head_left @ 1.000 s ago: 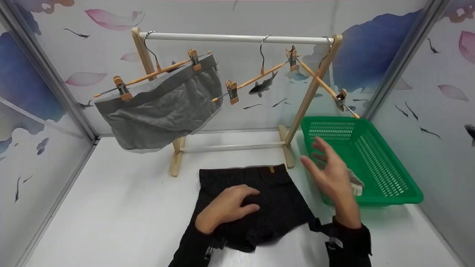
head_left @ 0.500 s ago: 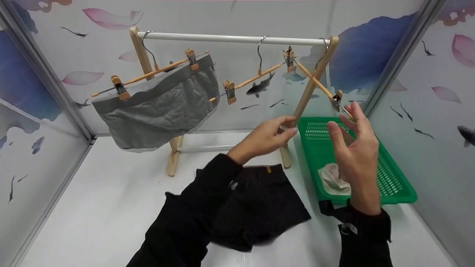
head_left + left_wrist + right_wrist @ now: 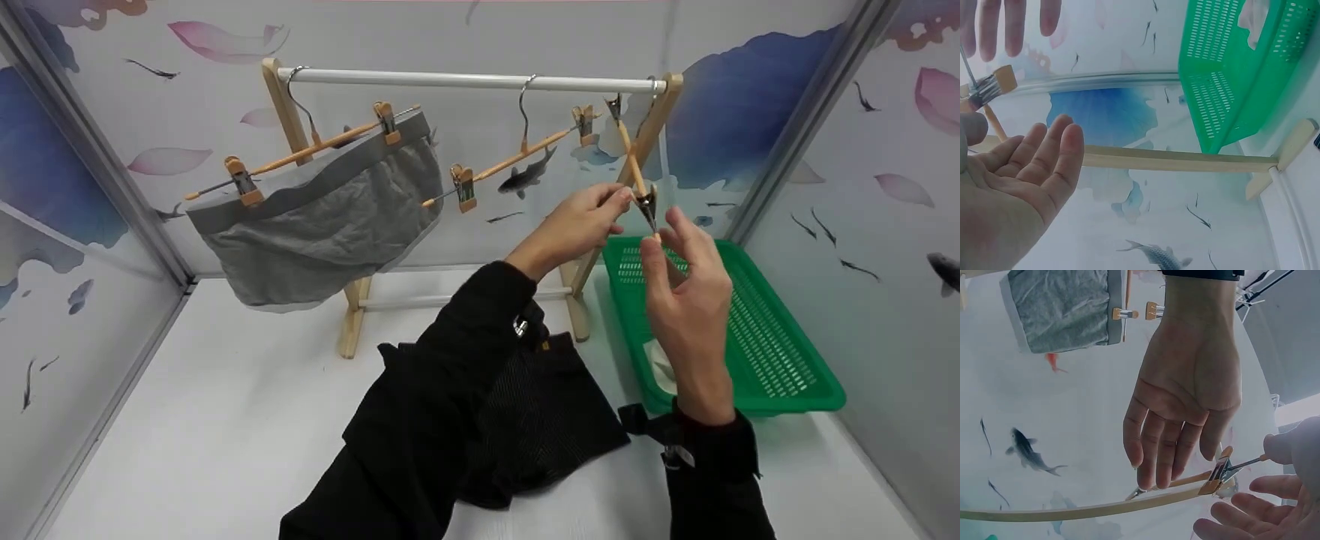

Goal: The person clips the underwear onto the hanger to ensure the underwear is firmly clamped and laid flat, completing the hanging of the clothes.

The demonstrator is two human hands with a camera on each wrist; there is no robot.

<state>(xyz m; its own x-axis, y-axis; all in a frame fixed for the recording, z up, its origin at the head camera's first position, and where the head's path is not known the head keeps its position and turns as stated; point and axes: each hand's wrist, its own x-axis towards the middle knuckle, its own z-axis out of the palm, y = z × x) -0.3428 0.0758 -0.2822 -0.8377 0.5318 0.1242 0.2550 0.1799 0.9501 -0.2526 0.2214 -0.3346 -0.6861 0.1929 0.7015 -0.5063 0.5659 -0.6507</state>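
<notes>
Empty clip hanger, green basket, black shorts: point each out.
empty clip hanger (image 3: 645, 204), head view, on its lower metal clip.
green basket (image 3: 780, 352), head view, on its slatted floor.
black shorts (image 3: 559, 420), head view, on the flat fabric.

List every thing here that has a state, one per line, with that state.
Right hanger: empty, on the rail, tilted steeply, lower clip between both hands.
Middle hanger: empty, hanging.
Left hanger: holds grey shorts.
Black shorts: flat on the table.
Basket: holds a pale cloth.
Left hand: at the clip.
Right hand: fingers loose.
</notes>
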